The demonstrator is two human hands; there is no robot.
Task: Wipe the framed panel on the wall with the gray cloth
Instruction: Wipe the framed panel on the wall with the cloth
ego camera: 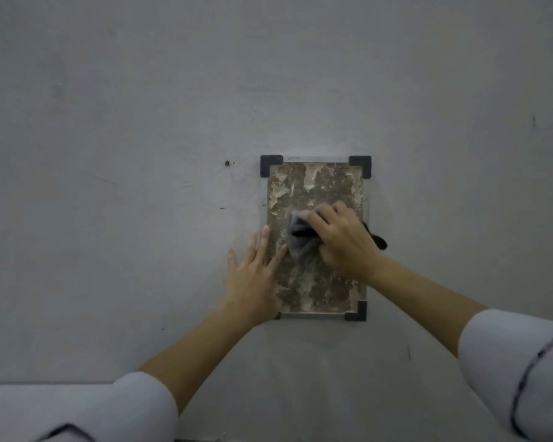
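Head view — right hand (342,240) closed on cloth (300,237), pressed mid-panel (320,186); left hand (253,275) open, flat, fingers spread over panel's left edge — wall (141,122) gray.

The wall (141,106) around the panel (320,186) is bare and flat on every side, so free passage is offered above, left and right of it. The upper half of the panel is uncovered. Its middle is taken up by the right hand (342,240), closed on the cloth (300,237), and its lower left edge is blocked by the left hand (253,275), laid flat with fingers spread. Raised black corner pieces (270,164) are set at the corners. A small screw (227,163) is seen in the wall just left of the top corner.
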